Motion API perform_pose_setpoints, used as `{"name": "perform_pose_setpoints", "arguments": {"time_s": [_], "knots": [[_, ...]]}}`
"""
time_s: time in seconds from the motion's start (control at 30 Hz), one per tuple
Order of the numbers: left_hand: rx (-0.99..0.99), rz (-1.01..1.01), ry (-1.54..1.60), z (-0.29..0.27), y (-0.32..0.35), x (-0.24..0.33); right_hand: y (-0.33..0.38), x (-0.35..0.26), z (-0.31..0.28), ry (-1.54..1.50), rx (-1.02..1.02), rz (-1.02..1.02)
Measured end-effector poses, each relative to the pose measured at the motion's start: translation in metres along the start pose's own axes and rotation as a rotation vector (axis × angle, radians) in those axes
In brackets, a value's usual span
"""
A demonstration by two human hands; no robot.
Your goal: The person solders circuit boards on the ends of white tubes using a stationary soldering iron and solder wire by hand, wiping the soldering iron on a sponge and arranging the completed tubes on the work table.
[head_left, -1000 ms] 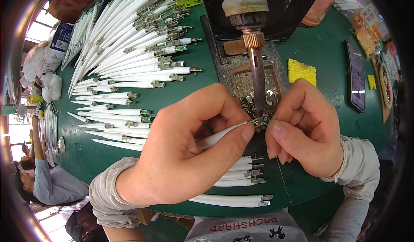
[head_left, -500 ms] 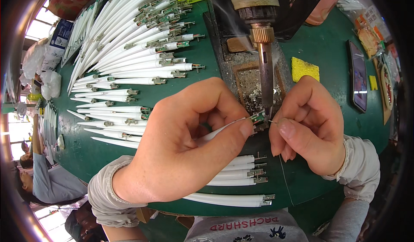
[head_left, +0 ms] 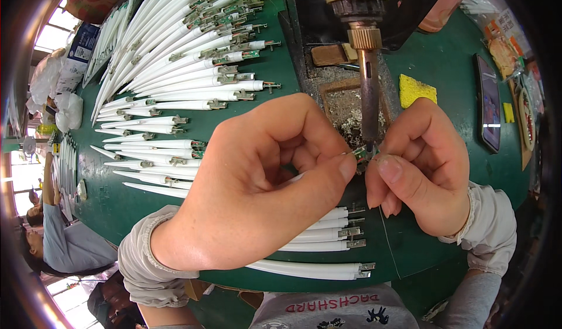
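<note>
My left hand (head_left: 257,188) is closed in a pinch on a slim white tapered stick, mostly hidden by the fingers. Its small green circuit board (head_left: 361,152) sticks out past the thumb, right under the tip of a soldering iron (head_left: 369,94) that points straight down. Close on the right, my right hand (head_left: 424,174) pinches a thin solder wire, its end at the board. A fine strand of wire (head_left: 389,241) trails below that hand toward the table's front edge. Below my left hand lie several like white sticks (head_left: 322,247) with metal ends.
A large fan of white sticks (head_left: 170,42) covers the left of the green table (head_left: 445,241). Behind the board is a tray of solder bits (head_left: 345,103). A yellow sponge (head_left: 417,91) and a phone (head_left: 487,103) lie right. A co-worker (head_left: 70,241) sits far left.
My left hand has moved slightly right and up, bringing the circuit board closer to my right hand. The soldering iron appears slightly farther right in the picture. Smoke seen beside it earlier has faded.
</note>
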State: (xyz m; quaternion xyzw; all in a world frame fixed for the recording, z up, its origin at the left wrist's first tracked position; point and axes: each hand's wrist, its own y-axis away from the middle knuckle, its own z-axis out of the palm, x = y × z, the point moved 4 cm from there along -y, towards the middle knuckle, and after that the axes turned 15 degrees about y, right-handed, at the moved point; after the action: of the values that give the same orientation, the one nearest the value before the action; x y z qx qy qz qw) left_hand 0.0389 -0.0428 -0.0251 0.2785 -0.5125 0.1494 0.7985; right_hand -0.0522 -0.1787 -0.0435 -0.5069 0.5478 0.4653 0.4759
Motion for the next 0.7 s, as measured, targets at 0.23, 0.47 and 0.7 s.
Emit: {"name": "perform_pose_setpoints", "arguments": {"time_s": [0.23, 0.47, 0.7], "knots": [[0.036, -0.106, 0.009, -0.0024, 0.0012, 0.0003, -0.0007, 0.0031, -0.0013, 0.015, -0.004, 0.031], [0.056, -0.087, -0.049, -0.0016, 0.0011, -0.0025, -0.0005, 0.0029, -0.0003, -0.006, -0.040, 0.048], [0.002, -0.012, -0.096, 0.0000, 0.0014, -0.0014, 0.0010, 0.0011, -0.0006, -0.017, -0.006, 0.026]]}}
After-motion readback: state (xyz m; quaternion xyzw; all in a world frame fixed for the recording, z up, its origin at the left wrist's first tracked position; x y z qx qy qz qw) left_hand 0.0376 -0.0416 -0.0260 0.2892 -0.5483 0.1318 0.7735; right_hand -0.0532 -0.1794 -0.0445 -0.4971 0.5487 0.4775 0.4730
